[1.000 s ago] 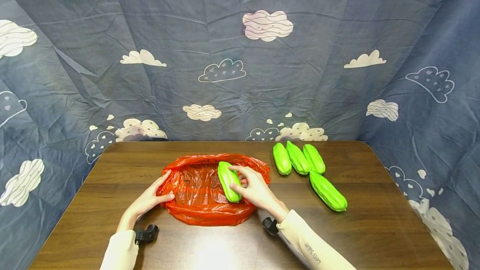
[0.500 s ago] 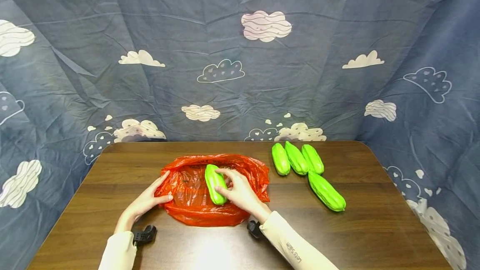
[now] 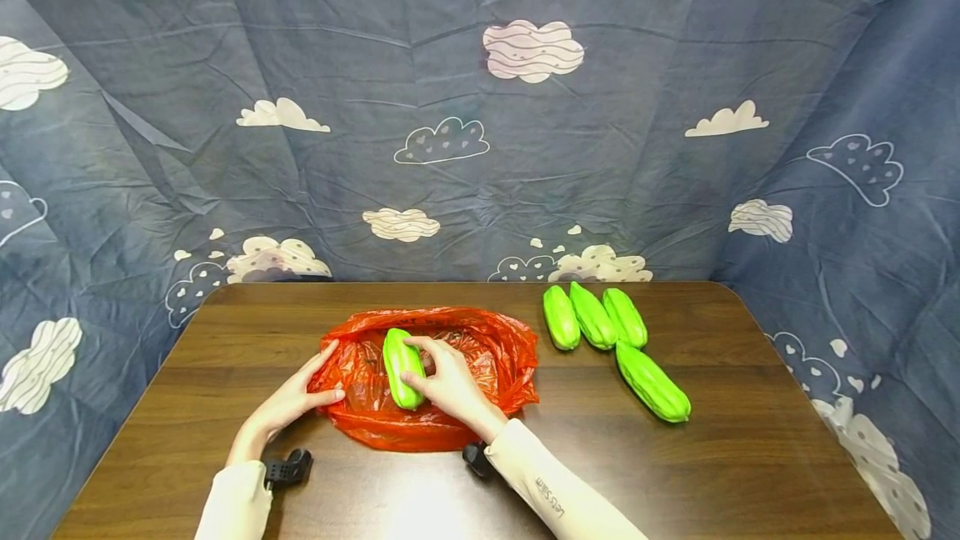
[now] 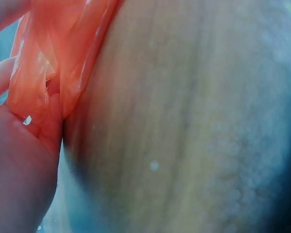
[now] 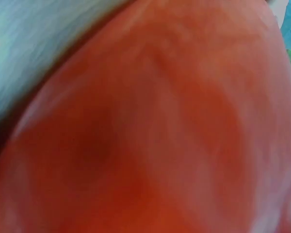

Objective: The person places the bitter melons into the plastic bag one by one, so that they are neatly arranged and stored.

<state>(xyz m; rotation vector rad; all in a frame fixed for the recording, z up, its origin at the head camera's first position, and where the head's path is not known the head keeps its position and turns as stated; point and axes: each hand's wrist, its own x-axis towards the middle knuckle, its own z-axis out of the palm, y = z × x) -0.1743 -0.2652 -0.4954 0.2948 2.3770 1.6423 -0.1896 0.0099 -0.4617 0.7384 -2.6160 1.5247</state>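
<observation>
A red plastic bag [image 3: 405, 440] lies on the table with its mouth spread wide, its see-through film showing the wood beneath. At its left end my left hand [image 3: 288, 398] holds the rim, the thumb over the near side. In the left wrist view the red film passes between the thumb and fingers of the left hand [image 4: 24, 145]. My right hand [image 3: 447, 382] grips a bright green, long, ridged gourd-like vegetable [image 3: 400, 369] inside the bag's mouth, left of its middle. Blurred red bag film [image 5: 150, 121] fills most of the right wrist view, hiding that hand.
Several similar green gourd-like vegetables [image 3: 592, 317] lie at the back right of the table [image 3: 750, 440], one of them [image 3: 652, 382] nearer the front. A dark cloth [image 3: 442, 40] printed with clouds hangs behind and at the sides. Each wrist wears a small black camera [image 3: 288, 469].
The right hand has carried the green gourd-like vegetable leftward across the bag's mouth. My left hand keeps its place at the bag's left end.
</observation>
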